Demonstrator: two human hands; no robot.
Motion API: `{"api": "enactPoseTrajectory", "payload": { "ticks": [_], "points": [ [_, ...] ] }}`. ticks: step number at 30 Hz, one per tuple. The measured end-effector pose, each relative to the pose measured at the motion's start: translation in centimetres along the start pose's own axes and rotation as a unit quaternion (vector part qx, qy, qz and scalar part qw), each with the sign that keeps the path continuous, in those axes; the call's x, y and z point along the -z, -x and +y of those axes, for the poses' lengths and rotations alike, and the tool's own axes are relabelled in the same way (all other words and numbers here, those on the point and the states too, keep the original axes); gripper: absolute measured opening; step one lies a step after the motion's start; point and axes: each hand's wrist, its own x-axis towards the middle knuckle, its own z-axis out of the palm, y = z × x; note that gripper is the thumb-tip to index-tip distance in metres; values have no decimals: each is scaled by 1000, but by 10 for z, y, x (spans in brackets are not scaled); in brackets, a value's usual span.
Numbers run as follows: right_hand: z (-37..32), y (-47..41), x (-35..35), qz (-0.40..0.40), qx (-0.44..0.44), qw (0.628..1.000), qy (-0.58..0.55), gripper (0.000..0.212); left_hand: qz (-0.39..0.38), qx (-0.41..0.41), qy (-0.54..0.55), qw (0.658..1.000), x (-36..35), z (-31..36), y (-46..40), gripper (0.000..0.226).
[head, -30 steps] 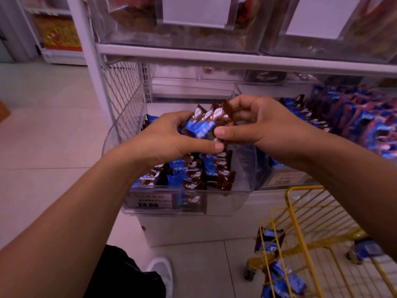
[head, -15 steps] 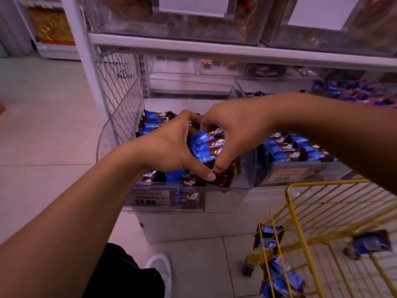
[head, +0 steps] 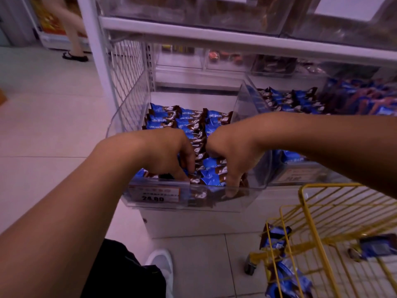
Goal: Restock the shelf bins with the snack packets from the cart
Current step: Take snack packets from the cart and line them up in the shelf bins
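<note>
You are reaching both hands down into the clear bin (head: pixel 137 117), among the blue and brown snack packets (head: pixel 193 123) filling it. Your left hand (head: pixel 165 153) and right hand (head: pixel 232 151) are curling their fingers around packets near the front wall. More packets are lying in the yellow cart (head: pixel 322 214) beside you.

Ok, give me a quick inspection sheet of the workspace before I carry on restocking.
Surface: clear shelf bin on the lowest shelf, price label on its front.
Job's things: blue-and-brown snack packets in rows fill the bin; more packets hang in the yellow cart.
Clutter: nothing seen.
Hands: left hand and right hand both reach down into the front packets, fingers curled among them; the grip itself is hidden.
Cables: nothing seen.
Surroundings: neighbouring bin with like packets, tiled floor, another person's leg far left.
</note>
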Motion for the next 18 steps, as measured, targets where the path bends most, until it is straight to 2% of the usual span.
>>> {"api": "enactPoseTrajectory", "payload": {
  "ticks": [2, 5, 8, 11, 14, 18],
  "points": [
    [0, 5, -12, 21, -5, 1000, -11, 72, -6, -2, -6, 1000, -1, -1, -2, 20],
    [-5, 10, -22, -16, 6, 998, 54, 79, -18, -4, -18, 1000, -1, 1, -5, 19],
    [1, 14, -6, -91, 2, 994, 56, 70, -18, -3, -13, 1000, -1, 1, -5, 19],
    [13, 13, 8, -108, 18, 994, 17, 59, -23, -2, -10, 1000, 0, 0, -4, 20],
    [11, 4, 3, -84, 46, 995, 12, 43, -25, -10, -10, 1000, 1, 0, -3, 21],
    [2, -3, -12, -25, 58, 995, 75, 43, -18, -11, -27, 999, -1, 0, -5, 21]
  ]
}}
